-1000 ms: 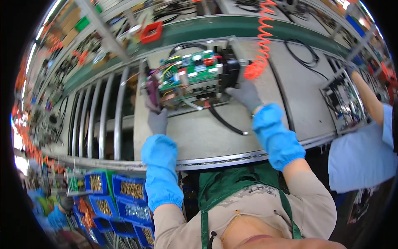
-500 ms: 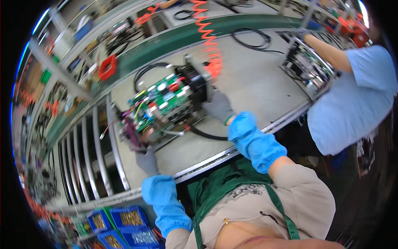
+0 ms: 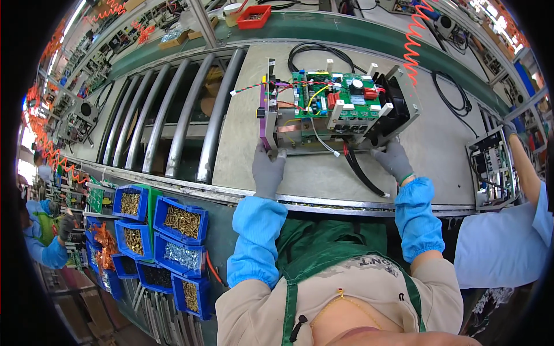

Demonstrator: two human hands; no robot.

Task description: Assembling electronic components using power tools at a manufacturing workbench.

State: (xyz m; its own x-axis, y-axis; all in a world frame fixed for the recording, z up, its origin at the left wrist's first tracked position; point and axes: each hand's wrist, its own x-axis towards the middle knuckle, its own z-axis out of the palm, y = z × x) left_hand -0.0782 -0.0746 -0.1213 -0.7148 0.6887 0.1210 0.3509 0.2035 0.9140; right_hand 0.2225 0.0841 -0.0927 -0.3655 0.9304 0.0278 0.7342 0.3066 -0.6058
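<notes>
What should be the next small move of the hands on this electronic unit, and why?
Probably a small pull of the electronic unit toward the body. Both gloved hands grip its near edge, the left hand at the purple corner and the right hand under the black fan side. A black cable hangs loose from it, so pull slowly.

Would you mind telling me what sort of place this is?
Most likely an electronics assembly line: a roller conveyor beside the bench, blue bins of screws, and gloved hands steadying a circuit board unit.
</notes>
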